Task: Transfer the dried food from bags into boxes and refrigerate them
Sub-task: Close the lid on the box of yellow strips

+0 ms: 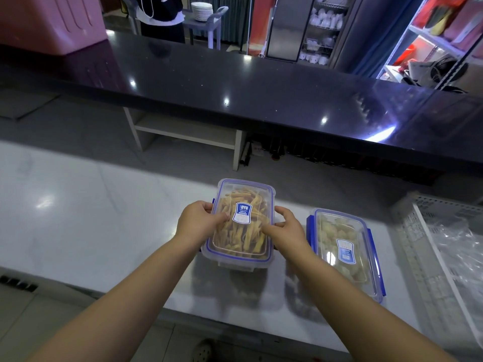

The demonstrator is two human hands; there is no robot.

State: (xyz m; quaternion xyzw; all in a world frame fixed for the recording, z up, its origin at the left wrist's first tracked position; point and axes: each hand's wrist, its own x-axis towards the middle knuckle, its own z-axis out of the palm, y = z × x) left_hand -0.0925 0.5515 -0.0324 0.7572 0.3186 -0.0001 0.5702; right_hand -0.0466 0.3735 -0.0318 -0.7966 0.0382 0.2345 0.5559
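— Where are the hands?

— Both are on the strip box. The left hand grips its left edge, thumb laid on the lid and fingers curled round the side. The right hand does the same on the right edge.

— And the box itself?

— It is over the white counter, lid on, full of orange and yellow dried strips. I can't tell whether it rests on the counter or is raised off it. Its long axis runs away from the person, the far end leaning slightly right.

— Anything beside it?

— Just to the right lies a second box of pale chunks, lid on with blue clips, also lengthwise, its far end leaning left. Right of that is a white basket holding clear plastic bags.

— Farther off?

— A glossy black counter, and beyond it a stack of plates.
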